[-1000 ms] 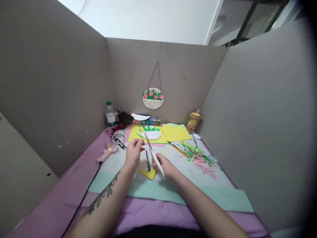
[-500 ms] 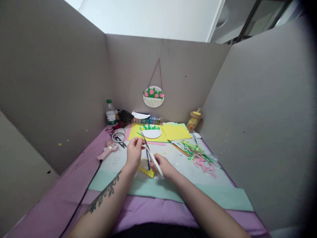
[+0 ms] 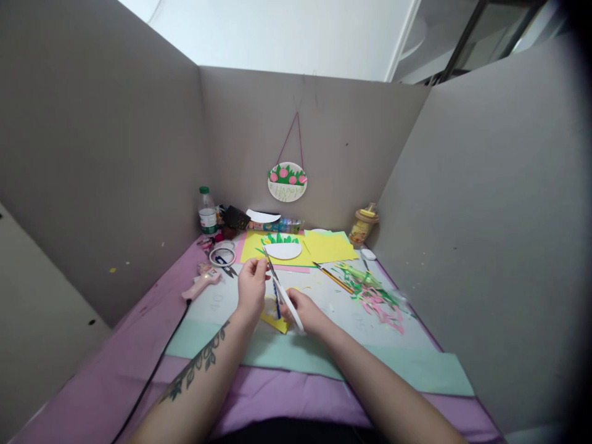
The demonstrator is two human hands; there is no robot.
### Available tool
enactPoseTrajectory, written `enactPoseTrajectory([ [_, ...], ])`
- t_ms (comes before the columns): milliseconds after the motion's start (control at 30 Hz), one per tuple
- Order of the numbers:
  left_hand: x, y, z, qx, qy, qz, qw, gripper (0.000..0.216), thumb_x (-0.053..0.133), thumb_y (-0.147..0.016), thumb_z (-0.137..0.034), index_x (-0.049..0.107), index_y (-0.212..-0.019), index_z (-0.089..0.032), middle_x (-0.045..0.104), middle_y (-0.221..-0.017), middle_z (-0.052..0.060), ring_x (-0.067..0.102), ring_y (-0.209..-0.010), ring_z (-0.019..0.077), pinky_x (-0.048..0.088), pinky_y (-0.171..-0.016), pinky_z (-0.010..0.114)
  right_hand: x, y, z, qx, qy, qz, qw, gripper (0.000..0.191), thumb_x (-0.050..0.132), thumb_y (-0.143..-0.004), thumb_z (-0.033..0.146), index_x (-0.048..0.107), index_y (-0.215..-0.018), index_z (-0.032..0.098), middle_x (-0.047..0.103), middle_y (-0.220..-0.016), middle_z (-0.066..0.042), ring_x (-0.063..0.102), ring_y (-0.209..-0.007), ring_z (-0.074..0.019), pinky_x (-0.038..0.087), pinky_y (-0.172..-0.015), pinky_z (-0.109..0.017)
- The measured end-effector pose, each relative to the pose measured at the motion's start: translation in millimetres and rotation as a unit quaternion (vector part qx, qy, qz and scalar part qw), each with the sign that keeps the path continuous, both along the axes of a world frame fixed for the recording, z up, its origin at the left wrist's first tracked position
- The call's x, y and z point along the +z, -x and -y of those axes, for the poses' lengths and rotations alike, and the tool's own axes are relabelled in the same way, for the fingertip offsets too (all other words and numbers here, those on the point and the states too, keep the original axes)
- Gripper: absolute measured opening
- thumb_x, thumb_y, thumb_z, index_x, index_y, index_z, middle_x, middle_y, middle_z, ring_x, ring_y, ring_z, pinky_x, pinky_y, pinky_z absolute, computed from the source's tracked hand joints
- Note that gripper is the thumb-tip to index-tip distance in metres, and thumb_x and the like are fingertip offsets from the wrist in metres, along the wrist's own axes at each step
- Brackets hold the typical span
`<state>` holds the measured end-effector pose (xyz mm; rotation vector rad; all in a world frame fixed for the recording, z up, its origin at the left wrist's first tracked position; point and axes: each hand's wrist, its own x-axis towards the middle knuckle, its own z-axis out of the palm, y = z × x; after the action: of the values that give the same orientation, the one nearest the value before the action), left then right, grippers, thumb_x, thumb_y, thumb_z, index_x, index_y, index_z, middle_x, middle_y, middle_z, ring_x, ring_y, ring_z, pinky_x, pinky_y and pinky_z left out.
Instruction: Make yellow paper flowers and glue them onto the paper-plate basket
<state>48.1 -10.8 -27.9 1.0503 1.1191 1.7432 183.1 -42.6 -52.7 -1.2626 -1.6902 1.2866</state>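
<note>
In the middle of the desk my right hand (image 3: 304, 310) grips a pair of white-handled scissors (image 3: 291, 303), whose blades point up and away to the left. Beside the blades, my left hand (image 3: 252, 287) is closed in a pinch; whatever lies between its fingertips is too small to make out. A piece of yellow paper (image 3: 280, 324) lies partly hidden beneath the right hand, near a blue strip-like item (image 3: 277, 301). Just beyond the scissor tips rests a white half-round cutout (image 3: 284, 250) with green paper leaves (image 3: 280, 238) along its top.
Yellow sheets (image 3: 329, 246) lie behind. Green and pink paper scraps (image 3: 377, 299) and pencils (image 3: 333, 277) are on the right. To the left are a pink glue gun (image 3: 201, 285), tape roll (image 3: 222, 254), snips (image 3: 226, 266) and bottle (image 3: 208, 213). A finished plaque (image 3: 287, 182) hangs behind.
Both hands and the scissors stay in nearly the same place. The whole view has shifted very slightly.
</note>
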Motion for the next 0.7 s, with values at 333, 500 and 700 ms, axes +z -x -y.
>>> enactPoseTrajectory([
  [333, -5.1, -1.7, -1.5, 0.013, -0.005, 0.006, 1.0, 0.024, 0.056, -0.076, -0.041, 0.054, -0.069, -0.018, 0.056, -0.069, 0.0, 0.053, -0.064, 0.0121, 0.042, -0.057, 0.022, -2.2, 4.4, -0.4, -0.014, 0.033, -0.01, 0.999, 0.015, 0.057, -0.061, 0.023, 0.047, -0.072, 0.018, 0.053, -0.063, 0.004, 0.049, -0.054, -0.0106, 0.039, -0.05, -0.021],
  [500, -5.5, -1.5, -1.5, 0.013, 0.0, 0.013, 1.0, 0.023, 0.056, -0.076, -0.04, 0.054, -0.07, -0.018, 0.056, -0.069, 0.0, 0.053, -0.065, 0.0122, 0.042, -0.057, 0.022, -2.6, 4.8, -0.1, -0.014, 0.028, -0.002, 1.0, 0.014, 0.056, -0.062, 0.024, 0.047, -0.072, 0.018, 0.053, -0.064, 0.003, 0.05, -0.055, -0.0111, 0.039, -0.05, -0.022],
  [700, -3.6, -1.7, -0.6, 0.001, 0.002, 0.021, 1.0, 0.023, 0.056, -0.076, -0.04, 0.053, -0.07, -0.018, 0.056, -0.07, -0.001, 0.053, -0.065, 0.0119, 0.042, -0.056, 0.022, -4.1, 2.5, -0.6, -0.012, 0.011, 0.016, 1.0, 0.013, 0.056, -0.064, 0.024, 0.047, -0.072, 0.019, 0.052, -0.061, 0.004, 0.049, -0.055, -0.011, 0.037, -0.05, -0.021],
])
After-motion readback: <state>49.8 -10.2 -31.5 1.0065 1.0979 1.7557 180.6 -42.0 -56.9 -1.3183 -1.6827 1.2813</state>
